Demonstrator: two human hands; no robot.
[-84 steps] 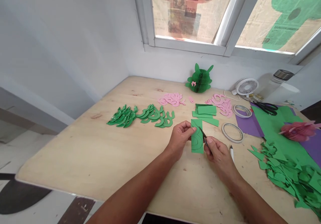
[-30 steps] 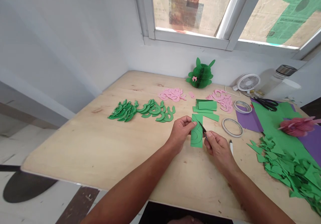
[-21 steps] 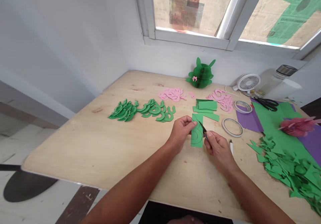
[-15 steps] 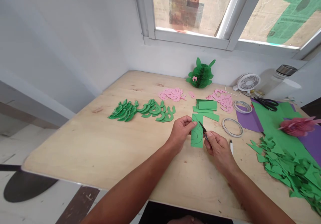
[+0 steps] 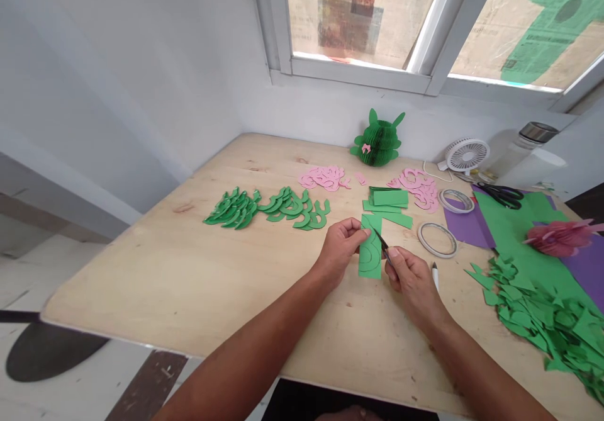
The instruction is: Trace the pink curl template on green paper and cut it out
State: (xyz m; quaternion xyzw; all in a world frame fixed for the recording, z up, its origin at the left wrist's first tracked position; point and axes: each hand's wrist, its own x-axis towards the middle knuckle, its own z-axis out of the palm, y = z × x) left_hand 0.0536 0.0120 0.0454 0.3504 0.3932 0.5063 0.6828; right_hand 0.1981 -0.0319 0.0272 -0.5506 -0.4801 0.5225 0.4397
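My left hand (image 5: pixel 340 250) pinches the left edge of a green paper strip (image 5: pixel 370 261) that has curved lines drawn on it. In my right hand (image 5: pixel 411 281) is a pair of dark scissors (image 5: pixel 382 241), its blades lying at the strip's right side near the upper part of the drawn curve. Just beyond the strip lie stacked blank green paper rectangles (image 5: pixel 391 199). Left of them, curved green cutouts (image 5: pixel 292 204) form a loose row, with another pile of green cutouts (image 5: pixel 233 208) farther left.
Green scraps (image 5: pixel 542 314) heap at the right. Near them lie tape rolls (image 5: pixel 438 240), a white pen (image 5: pixel 435 275), black-handled scissors (image 5: pixel 501 194) and purple paper (image 5: pixel 465 224). Pink cutouts (image 5: pixel 323 177), a green paper figure (image 5: pixel 379 141), a fan (image 5: pixel 467 155) and a bottle (image 5: pixel 521 147) stand farther back.
The strip has shifted very slightly in my left hand. Otherwise both hands and the scissors stay almost in place.
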